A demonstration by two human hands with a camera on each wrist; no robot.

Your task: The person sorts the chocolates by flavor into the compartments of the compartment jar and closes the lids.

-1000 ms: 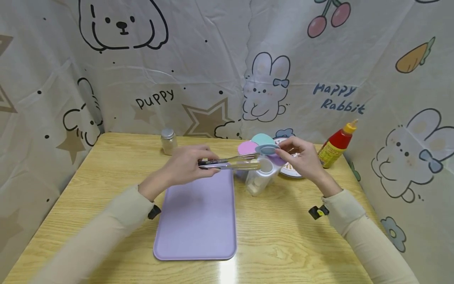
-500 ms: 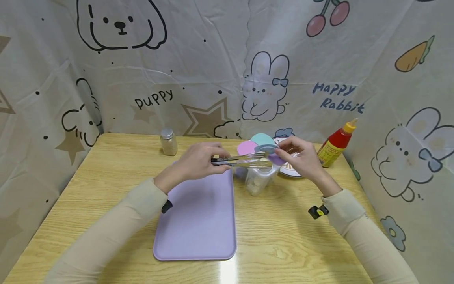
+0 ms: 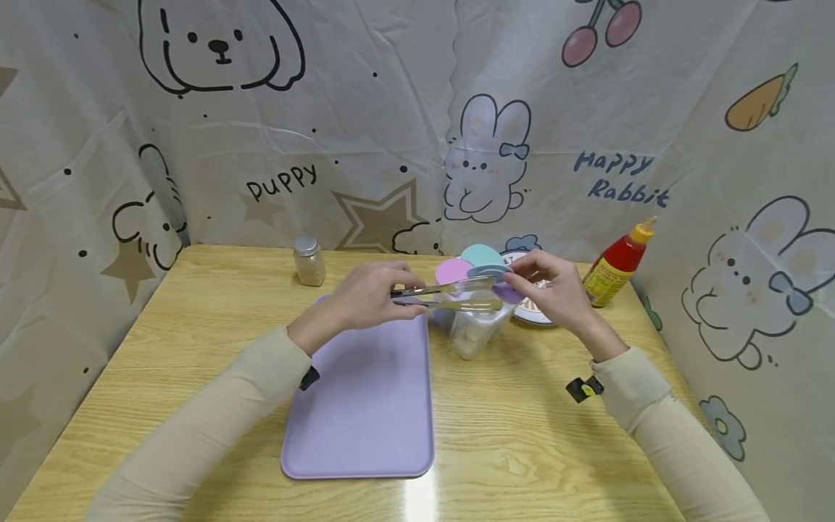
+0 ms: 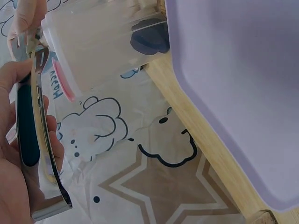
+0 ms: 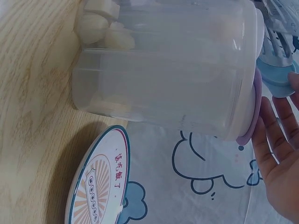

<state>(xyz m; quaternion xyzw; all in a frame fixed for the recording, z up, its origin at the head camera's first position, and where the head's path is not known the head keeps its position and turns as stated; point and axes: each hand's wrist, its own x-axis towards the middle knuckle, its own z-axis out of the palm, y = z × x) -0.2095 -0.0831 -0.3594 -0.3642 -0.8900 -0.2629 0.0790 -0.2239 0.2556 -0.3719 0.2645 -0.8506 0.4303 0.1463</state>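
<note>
My left hand (image 3: 372, 297) grips a pair of metal tongs (image 4: 28, 126), their tips over the clear compartmented container (image 3: 472, 337). Between the tips, a small pale piece may be showing; it is too blurred to be sure. With thumb and fingertips my right hand (image 3: 551, 286) pinches the raised blue flip lid (image 5: 275, 77) of one compartment. Pink (image 3: 453, 270), teal (image 3: 481, 255) and purple (image 5: 252, 109) lids cover other compartments. Pale lumps (image 5: 112, 37) lie at the container's bottom in the right wrist view.
A purple tray (image 3: 362, 413) lies left of the container. Behind the right hand is a patterned plate (image 5: 100, 182). A red squeeze bottle (image 3: 616, 264) stands at the right, a small silver-capped jar (image 3: 309, 261) at the back left. A printed cloth hangs behind the table.
My left hand has moved right, bringing the tongs' tips farther over the container's opening. The right hand has stayed at the blue lid.
</note>
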